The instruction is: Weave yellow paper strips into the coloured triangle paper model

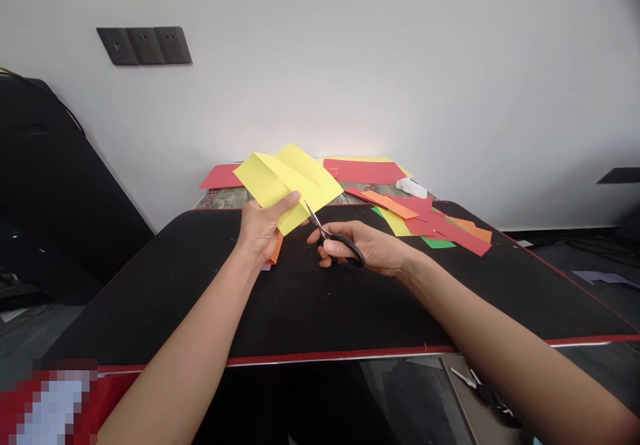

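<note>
A creased sheet of yellow paper (300, 171) is held up over the black mat. My left hand (263, 228) grips its lower left part, thumb on top. My right hand (353, 245) holds black-handled scissors (353, 248), with fingers around the handles. The blades point up and left and meet the lower edge of the yellow paper. Beneath my left hand, a piece of orange paper (277, 249) shows in part on the mat.
Red, orange, yellow and green paper pieces (425, 218) lie overlapping at the mat's right rear. Beside them is a crumpled white item (411, 187). Red sheets (367, 171) rest by the wall. A black chair-like object (50, 185) stands at left.
</note>
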Motion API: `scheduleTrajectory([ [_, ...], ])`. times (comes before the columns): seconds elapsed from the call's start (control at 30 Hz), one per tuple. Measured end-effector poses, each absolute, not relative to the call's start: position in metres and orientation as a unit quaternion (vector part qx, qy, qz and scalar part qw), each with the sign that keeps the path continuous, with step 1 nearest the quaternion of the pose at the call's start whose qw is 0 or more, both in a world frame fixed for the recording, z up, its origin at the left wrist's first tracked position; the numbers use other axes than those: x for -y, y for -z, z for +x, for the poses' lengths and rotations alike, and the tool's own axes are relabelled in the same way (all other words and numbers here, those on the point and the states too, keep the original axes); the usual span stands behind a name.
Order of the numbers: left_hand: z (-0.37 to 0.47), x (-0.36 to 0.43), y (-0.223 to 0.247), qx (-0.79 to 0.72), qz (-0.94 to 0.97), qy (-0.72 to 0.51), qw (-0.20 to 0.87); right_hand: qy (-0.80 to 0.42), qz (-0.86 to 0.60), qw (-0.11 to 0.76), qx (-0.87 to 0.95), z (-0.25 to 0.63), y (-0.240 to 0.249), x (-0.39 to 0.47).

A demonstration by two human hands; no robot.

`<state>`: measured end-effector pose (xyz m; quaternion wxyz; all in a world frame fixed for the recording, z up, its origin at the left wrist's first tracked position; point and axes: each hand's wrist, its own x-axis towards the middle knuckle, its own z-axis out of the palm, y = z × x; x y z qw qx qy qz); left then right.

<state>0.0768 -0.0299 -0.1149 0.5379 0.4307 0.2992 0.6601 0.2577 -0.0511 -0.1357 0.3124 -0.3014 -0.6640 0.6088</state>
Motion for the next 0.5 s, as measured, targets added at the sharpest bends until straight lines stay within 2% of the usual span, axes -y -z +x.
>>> scheduleTrajectory([
  [0.5,0.0763,0.0318,0.1143,-0.312,0.446,-0.676,0.497,-0.600,-0.313,0.302,0.671,0.2585,0.1366,0.0524],
])
